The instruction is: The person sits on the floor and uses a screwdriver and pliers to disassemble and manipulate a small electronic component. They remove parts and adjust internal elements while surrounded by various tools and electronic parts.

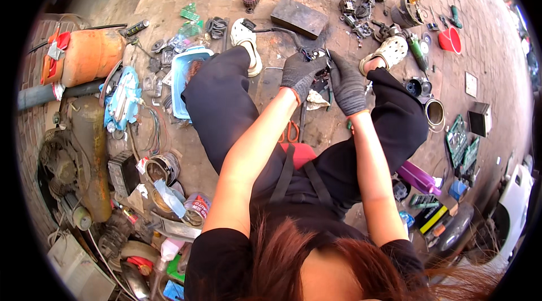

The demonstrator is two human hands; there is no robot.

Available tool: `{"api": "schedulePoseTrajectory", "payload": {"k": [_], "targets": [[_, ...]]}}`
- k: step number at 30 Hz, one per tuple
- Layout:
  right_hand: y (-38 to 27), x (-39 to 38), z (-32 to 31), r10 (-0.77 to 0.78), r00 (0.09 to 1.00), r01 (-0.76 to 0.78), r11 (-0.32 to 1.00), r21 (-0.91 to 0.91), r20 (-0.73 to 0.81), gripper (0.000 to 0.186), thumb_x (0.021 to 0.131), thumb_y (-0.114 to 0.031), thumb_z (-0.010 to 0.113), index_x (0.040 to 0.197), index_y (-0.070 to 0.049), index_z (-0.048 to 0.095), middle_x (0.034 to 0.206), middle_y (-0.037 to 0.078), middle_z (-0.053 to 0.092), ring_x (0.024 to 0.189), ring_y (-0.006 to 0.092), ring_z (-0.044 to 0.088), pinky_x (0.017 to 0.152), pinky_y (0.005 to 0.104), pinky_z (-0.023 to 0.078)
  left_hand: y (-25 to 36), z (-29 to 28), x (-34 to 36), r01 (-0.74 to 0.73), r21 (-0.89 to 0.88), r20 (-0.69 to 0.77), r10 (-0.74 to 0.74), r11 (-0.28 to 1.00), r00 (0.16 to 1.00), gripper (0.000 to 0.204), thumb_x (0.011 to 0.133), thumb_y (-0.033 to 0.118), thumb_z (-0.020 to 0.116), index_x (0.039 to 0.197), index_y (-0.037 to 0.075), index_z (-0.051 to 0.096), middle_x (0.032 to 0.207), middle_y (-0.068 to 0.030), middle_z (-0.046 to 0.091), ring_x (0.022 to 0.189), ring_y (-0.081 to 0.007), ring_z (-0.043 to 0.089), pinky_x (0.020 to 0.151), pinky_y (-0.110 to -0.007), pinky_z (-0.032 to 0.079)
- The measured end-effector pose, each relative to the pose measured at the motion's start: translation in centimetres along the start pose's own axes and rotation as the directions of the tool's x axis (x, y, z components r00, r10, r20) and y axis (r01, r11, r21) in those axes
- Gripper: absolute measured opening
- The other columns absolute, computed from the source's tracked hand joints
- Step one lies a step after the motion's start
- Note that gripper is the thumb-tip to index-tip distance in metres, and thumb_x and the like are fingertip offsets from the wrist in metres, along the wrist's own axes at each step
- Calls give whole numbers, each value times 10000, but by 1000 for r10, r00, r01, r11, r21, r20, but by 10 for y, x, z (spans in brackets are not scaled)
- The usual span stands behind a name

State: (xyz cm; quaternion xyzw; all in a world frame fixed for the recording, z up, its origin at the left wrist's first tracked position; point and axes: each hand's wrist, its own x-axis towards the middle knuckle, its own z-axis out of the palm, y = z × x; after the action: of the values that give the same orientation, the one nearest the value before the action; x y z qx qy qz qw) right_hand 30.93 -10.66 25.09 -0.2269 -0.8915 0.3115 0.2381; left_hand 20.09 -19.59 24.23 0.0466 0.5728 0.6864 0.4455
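Note:
My left hand (300, 74) and my right hand (346, 82) wear dark grey knit gloves with orange cuffs and meet between my knees. The left fingers close round a small dark part with bright metal (319, 53) on it. A black cable (280, 31) runs to it from beside my left shoe. The right fingers press together against the same spot, and what they grip is too small to make out. Below the hands lie a crumpled pale cloth (317, 100) and orange-handled scissors or pliers (292, 132), partly hidden.
A dark metal block (299, 17) lies ahead on the brick floor. At left are a blue basin (182, 106) and an orange gas cylinder (93, 57). Toward the right stand a red bucket (450, 40), an angle grinder (416, 51) and an open green tool case (460, 142).

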Motion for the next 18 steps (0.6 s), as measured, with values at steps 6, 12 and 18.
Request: {"api": "schedulePoseTrajectory", "payload": {"k": [6, 12, 18], "targets": [[-15, 6, -37, 385, 722, -689, 326, 647, 574, 364, 951, -239, 506, 1284, -92, 505, 728, -11, 520, 503, 61, 402, 442, 217, 333, 22, -2, -14, 125, -92, 119, -113, 988, 986, 188, 814, 111, 694, 980, 38, 649, 838, -60, 653, 698, -128, 618, 593, -274, 527], [-26, -1, -41, 274, 654, -637, -304, 708, 705, 358, 980, -303, 455, 1306, -159, 423, 645, -25, 413, 428, 27, 325, 346, 143, 237, 28, 6, -18, 56, -250, 227, 2, 967, 974, 202, 826, 112, 681, 1011, 46, 639, 869, -68, 659, 741, -159, 638, 633, -295, 556], [-26, 3, -24, 335, 763, -602, 61, 796, 552, 457, 922, -250, 556, 1325, -105, 397, 722, -4, 504, 439, 42, 355, 379, 173, 262, 16, 5, -3, -33, -215, 56, 47, 976, 997, 171, 843, 100, 652, 1002, 39, 637, 865, -60, 659, 701, -153, 634, 579, -282, 535]]}}
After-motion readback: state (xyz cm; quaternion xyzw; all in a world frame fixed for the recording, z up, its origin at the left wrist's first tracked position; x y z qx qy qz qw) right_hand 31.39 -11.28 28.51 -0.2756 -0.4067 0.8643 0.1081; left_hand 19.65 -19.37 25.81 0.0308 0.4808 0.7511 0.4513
